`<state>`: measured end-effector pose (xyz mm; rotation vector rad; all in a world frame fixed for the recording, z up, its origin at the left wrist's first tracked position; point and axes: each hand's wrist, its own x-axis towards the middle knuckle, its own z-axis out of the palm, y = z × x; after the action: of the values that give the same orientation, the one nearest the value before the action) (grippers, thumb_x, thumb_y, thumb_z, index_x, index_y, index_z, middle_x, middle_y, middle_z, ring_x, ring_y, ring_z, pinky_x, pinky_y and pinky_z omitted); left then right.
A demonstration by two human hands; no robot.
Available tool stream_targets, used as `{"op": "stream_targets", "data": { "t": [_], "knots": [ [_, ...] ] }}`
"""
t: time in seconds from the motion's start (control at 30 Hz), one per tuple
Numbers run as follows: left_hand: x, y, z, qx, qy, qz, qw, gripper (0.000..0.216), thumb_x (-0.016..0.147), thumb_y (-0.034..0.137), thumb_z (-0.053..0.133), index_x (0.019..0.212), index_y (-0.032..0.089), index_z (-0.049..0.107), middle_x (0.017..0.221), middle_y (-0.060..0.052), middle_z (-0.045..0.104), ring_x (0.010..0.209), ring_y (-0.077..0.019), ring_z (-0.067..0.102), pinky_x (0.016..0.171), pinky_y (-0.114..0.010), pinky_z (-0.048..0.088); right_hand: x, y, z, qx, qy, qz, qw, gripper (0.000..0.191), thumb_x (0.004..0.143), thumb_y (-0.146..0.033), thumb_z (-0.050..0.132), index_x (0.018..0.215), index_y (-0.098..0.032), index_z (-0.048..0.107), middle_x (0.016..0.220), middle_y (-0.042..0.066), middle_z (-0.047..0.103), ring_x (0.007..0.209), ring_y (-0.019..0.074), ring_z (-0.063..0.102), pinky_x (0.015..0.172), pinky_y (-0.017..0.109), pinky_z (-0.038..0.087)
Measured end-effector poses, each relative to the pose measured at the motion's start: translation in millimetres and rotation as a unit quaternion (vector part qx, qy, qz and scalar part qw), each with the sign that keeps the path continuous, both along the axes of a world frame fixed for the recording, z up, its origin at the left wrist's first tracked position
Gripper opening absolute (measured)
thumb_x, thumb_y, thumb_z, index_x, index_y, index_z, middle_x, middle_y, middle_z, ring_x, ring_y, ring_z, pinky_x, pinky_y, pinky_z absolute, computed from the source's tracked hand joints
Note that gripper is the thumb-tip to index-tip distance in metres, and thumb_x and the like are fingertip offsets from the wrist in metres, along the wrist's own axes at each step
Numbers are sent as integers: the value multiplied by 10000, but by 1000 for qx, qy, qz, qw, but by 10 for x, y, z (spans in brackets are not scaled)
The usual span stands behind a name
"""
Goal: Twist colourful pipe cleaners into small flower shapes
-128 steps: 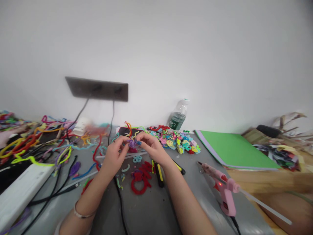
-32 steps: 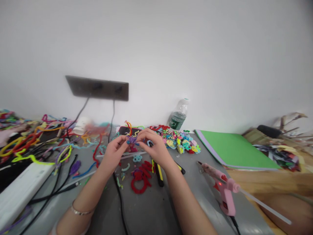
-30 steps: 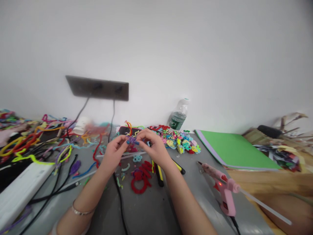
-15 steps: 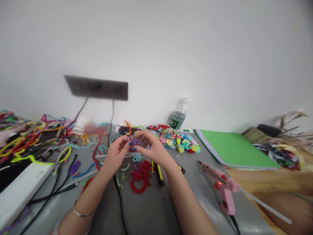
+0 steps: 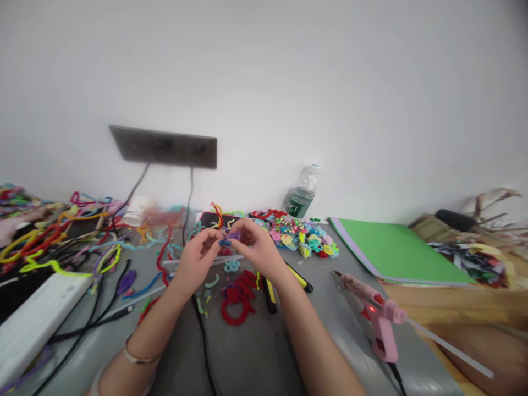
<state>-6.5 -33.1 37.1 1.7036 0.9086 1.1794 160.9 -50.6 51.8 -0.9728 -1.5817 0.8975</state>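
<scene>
Over the grey surface (image 5: pixel 247 357), the left hand (image 5: pixel 198 256) and right hand (image 5: pixel 259 250) meet, each grip pinched on one small purple chenille piece (image 5: pixel 235 236) held between them. Neither hand is clearly nearer; its visible part lies toward the right fingers. Its long axis is hidden. Half a second ago more purple showed; now the thumbs nearly touch, covering much of it.
</scene>
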Motion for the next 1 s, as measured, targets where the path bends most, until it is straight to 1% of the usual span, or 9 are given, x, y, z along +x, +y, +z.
{"op": "stream_targets", "data": {
  "t": [0.13,0.33,0.47,0.57,0.63,0.73,0.83,0.9,1.0],
  "knots": [
    [-3,5,-6,-1,-13,-1,1000,190,867,359,585,829,173,601,770,-10,613,673,-132,553,629,-225,448,1,1,13,2,8,2,1000,128,814,-243,674,859,-201,562,762,-15,586,624,112,514,554,226,394],
    [-15,26,-28,-37,-50,8,998,185,834,359,623,843,175,610,779,-3,611,687,-131,578,649,-224,474,-12,-24,6,3,-11,4,1000,116,816,-237,676,882,-200,589,816,5,622,700,129,565,613,235,457],
    [-26,50,-62,-61,-62,15,996,201,825,376,635,855,178,614,779,2,611,675,-130,588,634,-222,485,-14,-42,13,7,-2,37,999,128,813,-196,662,935,-200,625,877,19,648,762,139,610,682,252,512],
    [-40,68,-91,-75,-67,25,995,213,821,386,642,845,177,611,754,7,609,666,-129,588,628,-221,481,-6,-42,21,3,10,55,998,169,849,-181,615,1015,-201,639,893,28,664,784,144,640,713,266,534],
    [-49,73,-102,-79,-70,27,994,216,819,387,642,836,174,611,741,6,609,669,-131,587,635,-223,477,-4,-36,24,15,7,44,999,155,869,-186,596,1015,-201,648,903,35,665,775,140,641,700,262,533],
    [-54,73,-109,-80,-71,31,994,210,810,377,649,834,170,621,749,1,624,679,-130,590,649,-224,470,-10,-22,25,58,-3,9,998,123,858,-165,609,965,-201,658,937,42,636,768,132,618,677,249,528],
    [-49,82,-114,-82,-71,43,993,196,788,357,663,811,166,627,724,2,632,660,-125,587,638,-219,461,-21,-12,25,92,-6,-14,996,86,843,-135,611,888,-201,642,941,50,594,818,148,598,680,253,529],
    [-45,91,-117,-80,-77,53,992,179,775,339,669,782,167,623,696,9,624,633,-120,577,616,-214,452,-25,-8,24,96,-9,-17,995,66,838,-133,613,834,-198,619,919,50,580,848,160,588,691,259,525],
    [-40,94,-115,-73,-93,69,991,144,749,303,679,746,173,617,695,14,624,619,-114,570,596,-209,449,-25,-2,11,66,-16,-19,998,48,839,-149,604,828,-194,591,888,38,578,807,150,576,683,257,501]
  ]
}}
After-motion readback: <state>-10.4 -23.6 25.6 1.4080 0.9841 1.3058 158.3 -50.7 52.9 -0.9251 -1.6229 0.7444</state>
